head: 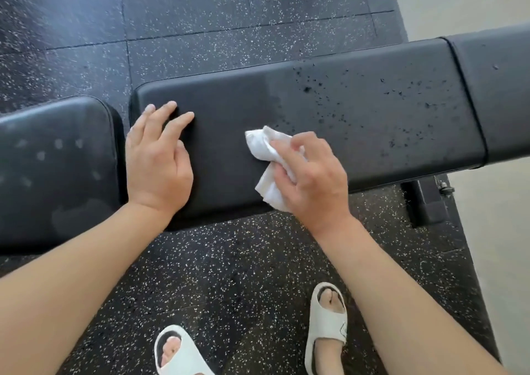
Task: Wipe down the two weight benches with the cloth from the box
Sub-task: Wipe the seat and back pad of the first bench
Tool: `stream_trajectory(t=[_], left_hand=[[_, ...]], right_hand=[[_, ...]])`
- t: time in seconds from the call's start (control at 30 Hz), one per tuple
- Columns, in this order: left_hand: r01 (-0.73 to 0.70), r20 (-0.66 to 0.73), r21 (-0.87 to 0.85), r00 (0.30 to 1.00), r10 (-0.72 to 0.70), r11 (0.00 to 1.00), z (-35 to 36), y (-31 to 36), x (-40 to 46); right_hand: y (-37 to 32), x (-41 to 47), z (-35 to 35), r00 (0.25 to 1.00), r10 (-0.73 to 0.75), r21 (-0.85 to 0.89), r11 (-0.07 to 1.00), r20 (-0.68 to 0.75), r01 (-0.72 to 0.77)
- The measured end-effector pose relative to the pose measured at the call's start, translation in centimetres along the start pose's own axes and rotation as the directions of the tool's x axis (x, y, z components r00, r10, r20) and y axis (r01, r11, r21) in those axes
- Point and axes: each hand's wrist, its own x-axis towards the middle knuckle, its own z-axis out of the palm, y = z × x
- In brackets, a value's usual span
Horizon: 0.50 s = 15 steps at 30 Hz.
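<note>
A black padded weight bench runs across the view. Its right part is speckled with dark droplets; its left part looks smooth. My right hand grips a crumpled white cloth and presses it on the pad near the front edge. My left hand lies flat on the bench's left end with its fingers spread, holding nothing. Left of it, across a narrow gap, sits a second black pad with faint smudges. The box is not in view.
Black rubber floor tiles with white flecks surround the bench. My feet in white slides stand just in front of it. A black metal bench foot shows under the right part. A pale wall borders the right side.
</note>
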Motion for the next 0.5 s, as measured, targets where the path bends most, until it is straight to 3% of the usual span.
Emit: stream_trajectory(t=[0.13, 0.3, 0.5], left_hand=[[0.001, -0.004, 0.036, 1.0, -0.001, 0.999, -0.1, 0.4, 0.2], [-0.004, -0.007, 0.083, 1.0, 0.005, 0.997, 0.3, 0.1, 0.3], [-0.005, -0.012, 0.092, 1.0, 0.006, 0.996, 0.6, -0.2, 0.3]], right_hand=[[-0.7, 1.3, 0.7, 0.995, 0.097, -0.04, 0.994, -0.008, -0.097], [-3.3, 7.6, 3.2, 0.995, -0.051, 0.026, 0.998, 0.082, 0.049], [-1.6, 19.5, 7.0, 0.975, 0.07, -0.028, 0.997, 0.213, -0.066]])
